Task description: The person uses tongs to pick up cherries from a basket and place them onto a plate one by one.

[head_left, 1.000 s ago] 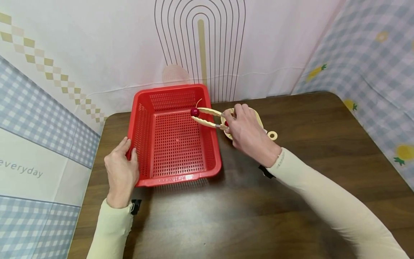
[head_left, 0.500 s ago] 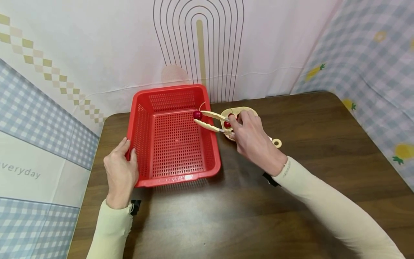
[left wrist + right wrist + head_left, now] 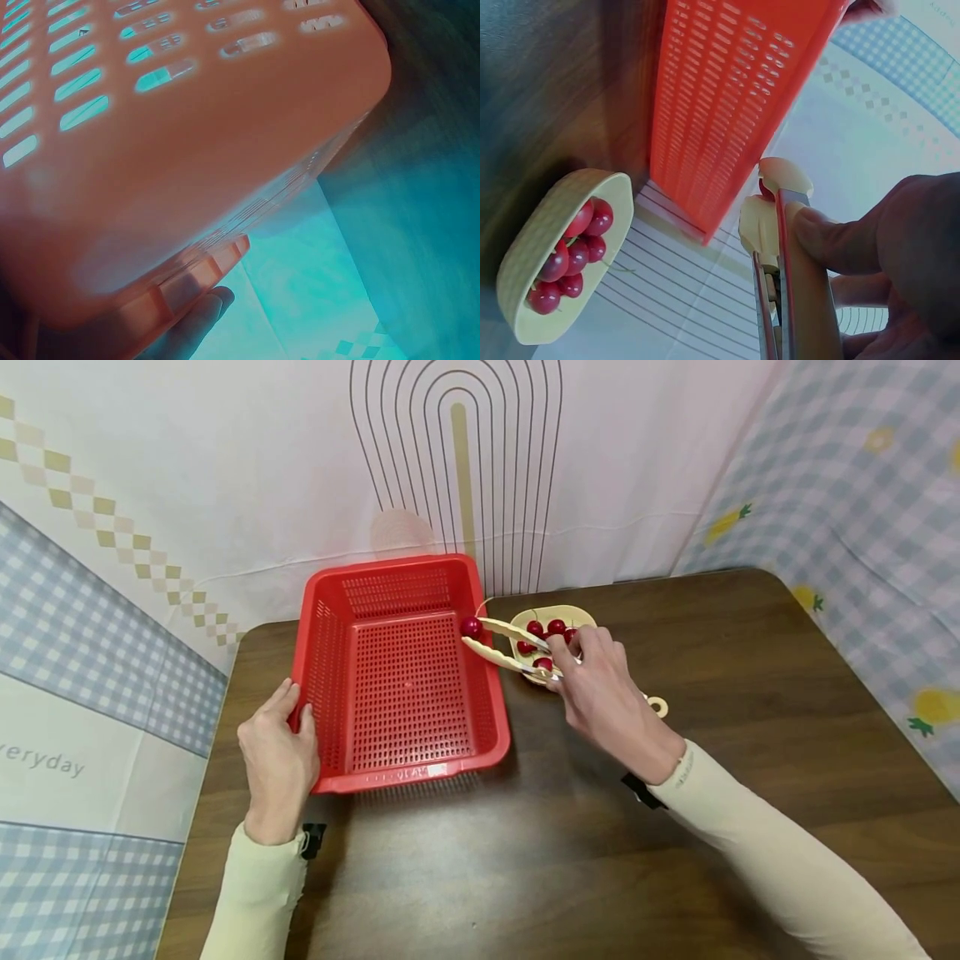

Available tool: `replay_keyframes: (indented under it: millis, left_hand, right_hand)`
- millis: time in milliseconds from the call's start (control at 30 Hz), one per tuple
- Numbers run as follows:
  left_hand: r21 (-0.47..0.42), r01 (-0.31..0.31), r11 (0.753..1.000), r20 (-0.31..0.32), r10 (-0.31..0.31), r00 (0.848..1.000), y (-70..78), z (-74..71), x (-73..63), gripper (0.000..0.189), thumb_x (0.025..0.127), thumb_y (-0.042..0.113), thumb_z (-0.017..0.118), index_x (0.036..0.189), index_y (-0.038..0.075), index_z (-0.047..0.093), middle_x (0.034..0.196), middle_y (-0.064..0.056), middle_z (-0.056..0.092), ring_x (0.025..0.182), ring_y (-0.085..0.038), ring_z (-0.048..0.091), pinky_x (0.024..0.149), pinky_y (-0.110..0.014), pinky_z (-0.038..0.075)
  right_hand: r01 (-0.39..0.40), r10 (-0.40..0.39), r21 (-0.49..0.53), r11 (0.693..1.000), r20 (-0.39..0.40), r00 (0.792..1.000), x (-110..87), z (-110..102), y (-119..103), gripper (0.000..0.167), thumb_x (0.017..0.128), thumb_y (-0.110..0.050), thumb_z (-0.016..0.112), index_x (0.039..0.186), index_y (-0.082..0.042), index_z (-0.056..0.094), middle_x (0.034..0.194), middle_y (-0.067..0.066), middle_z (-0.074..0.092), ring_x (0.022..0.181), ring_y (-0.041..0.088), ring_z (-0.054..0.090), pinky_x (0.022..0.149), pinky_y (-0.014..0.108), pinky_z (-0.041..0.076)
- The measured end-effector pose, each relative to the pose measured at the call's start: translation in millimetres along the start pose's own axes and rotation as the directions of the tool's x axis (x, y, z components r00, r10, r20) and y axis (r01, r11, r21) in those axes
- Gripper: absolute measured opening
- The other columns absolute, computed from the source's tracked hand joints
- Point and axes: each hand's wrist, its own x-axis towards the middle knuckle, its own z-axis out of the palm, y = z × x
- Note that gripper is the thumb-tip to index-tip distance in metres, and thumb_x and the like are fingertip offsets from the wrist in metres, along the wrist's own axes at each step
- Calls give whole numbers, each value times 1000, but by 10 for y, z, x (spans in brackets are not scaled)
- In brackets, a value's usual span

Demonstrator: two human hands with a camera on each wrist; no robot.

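Observation:
My left hand [image 3: 281, 756] grips the left rim of a red perforated plastic basket [image 3: 408, 774], fingers outside and thumb toward the inside. Cream-tipped tongs [image 3: 497, 655] are in my right hand [image 3: 611, 706], thumb and fingers pinching their metal arms. A dark red cherry [image 3: 471, 627] with its stem sits between the tong tips, near the basket's right rim. Under the tongs stands a cream bowl [image 3: 525, 251] with several stemmed cherries [image 3: 577, 255] in it. From the right wrist, only a sliver of the pinched cherry shows behind the tips.
Both containers stand on a dark wooden table [image 3: 480, 860], near its back edge. A patterned cloth [image 3: 292, 468] hangs just behind the basket. The tongs' ring end [image 3: 657, 707] sticks out past my right hand.
My right hand has moved right and slightly toward me, carrying the tongs and cherry from over the basket toward its right rim. More of the bowl's cherries show. My left hand keeps its place.

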Motion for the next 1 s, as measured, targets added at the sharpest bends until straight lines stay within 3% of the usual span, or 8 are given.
replay_keyframes:
  millis: [400, 767, 1000]
  left_hand:
    - [7, 1, 1000, 9, -1, 1000, 9, -14, -2, 36, 94, -2, 66, 129, -5, 66, 136, -19, 65, 124, -40, 64, 101, -55, 53]
    - [2, 5, 1000, 7, -5, 1000, 12, -8, -2, 36, 94, -1, 66, 130, -5, 66, 137, -19, 65, 124, -39, 64, 101, -55, 53]
    - [-2, -8, 1000, -1, 8, 1000, 7, -5, 0, 35, 93, -2, 66, 128, -6, 67, 136, -19, 66, 123, -39, 64, 100, -55, 54]
  right_hand:
    - [-9, 11, 31, 999, -73, 997, -194, -18, 69, 44, 85, -5, 80, 121, 1, 55, 96, 19, 51, 89, 38, 45, 72, 44, 36]
    - [-83, 93, 86, 993, -125, 988, -403, 13, 231, 45, 86, -4, 79, 126, 3, 59, 95, 22, 52, 88, 40, 46, 75, 46, 34]
    - [-129, 140, 89, 988, -136, 981, -545, 83, 345, 41, 84, -1, 79, 120, 3, 60, 92, 21, 50, 86, 40, 45, 74, 49, 35]
